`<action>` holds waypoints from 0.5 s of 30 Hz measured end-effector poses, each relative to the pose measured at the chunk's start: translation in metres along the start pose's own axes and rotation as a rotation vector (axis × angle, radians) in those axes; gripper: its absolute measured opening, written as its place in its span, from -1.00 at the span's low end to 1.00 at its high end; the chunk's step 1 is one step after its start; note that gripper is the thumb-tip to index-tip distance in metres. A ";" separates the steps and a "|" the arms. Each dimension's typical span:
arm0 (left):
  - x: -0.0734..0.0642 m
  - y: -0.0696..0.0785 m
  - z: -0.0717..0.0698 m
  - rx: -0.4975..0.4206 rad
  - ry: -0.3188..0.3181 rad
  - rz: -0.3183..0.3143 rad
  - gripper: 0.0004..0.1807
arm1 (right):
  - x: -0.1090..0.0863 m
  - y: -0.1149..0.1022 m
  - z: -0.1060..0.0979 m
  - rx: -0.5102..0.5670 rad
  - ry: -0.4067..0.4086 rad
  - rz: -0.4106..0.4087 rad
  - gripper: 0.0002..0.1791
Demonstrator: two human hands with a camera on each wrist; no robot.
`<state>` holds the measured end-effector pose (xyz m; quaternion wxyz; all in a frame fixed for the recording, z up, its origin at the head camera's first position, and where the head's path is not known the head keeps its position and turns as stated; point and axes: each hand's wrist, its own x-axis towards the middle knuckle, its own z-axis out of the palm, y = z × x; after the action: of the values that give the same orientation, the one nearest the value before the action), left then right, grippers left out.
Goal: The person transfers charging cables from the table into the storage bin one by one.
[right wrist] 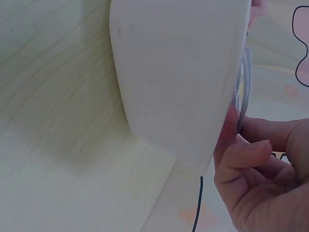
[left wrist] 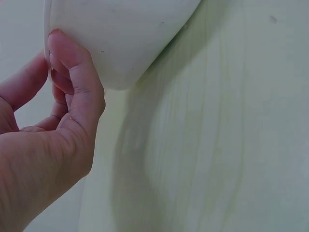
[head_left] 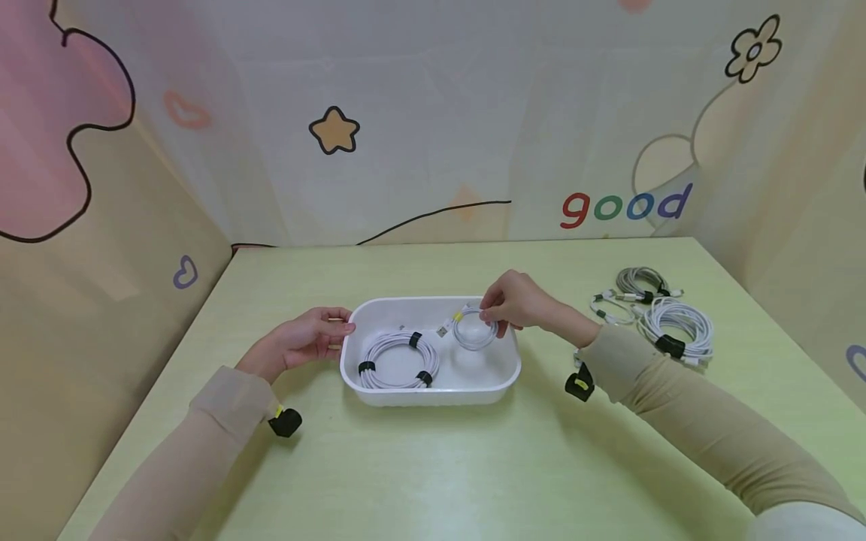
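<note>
A white plastic bin [head_left: 433,398] stands mid-table. My left hand [head_left: 307,342] grips its left rim; in the left wrist view the thumb and fingers meet the edge of the bin [left wrist: 125,38]. Inside, on the left, lies a large coil of white cable [head_left: 433,357] bound with black straps. Over the bin's right half, my right hand [head_left: 517,300] pinches a small coiled white USB cable [head_left: 473,347] with a yellow tie. From the right wrist, this cable [right wrist: 246,87] shows past the bin's rim, beside the fingers; the bin wall hides part of it.
To the right on the table lie a grey cable coil [head_left: 632,279], a large white cable coil [head_left: 700,330] and a short white cable [head_left: 598,309], close together. A black wrist camera hangs below each sleeve. A printed cloth [head_left: 419,150] stands behind the table.
</note>
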<state>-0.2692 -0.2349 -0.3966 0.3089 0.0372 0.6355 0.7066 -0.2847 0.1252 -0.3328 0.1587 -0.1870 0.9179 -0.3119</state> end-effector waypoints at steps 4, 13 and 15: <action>0.001 0.000 0.000 0.001 0.004 -0.004 -0.91 | 0.001 -0.001 0.001 -0.013 -0.004 0.002 -0.81; 0.001 -0.001 0.000 -0.003 0.000 0.001 -0.92 | -0.001 0.001 -0.004 -0.021 0.054 -0.003 -0.74; 0.001 -0.001 0.000 -0.006 -0.004 0.002 -0.91 | -0.004 0.003 -0.008 -0.027 0.087 -0.020 -0.73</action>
<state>-0.2699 -0.2341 -0.3980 0.3093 0.0382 0.6326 0.7090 -0.2851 0.1335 -0.3275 0.1127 -0.1846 0.9262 -0.3087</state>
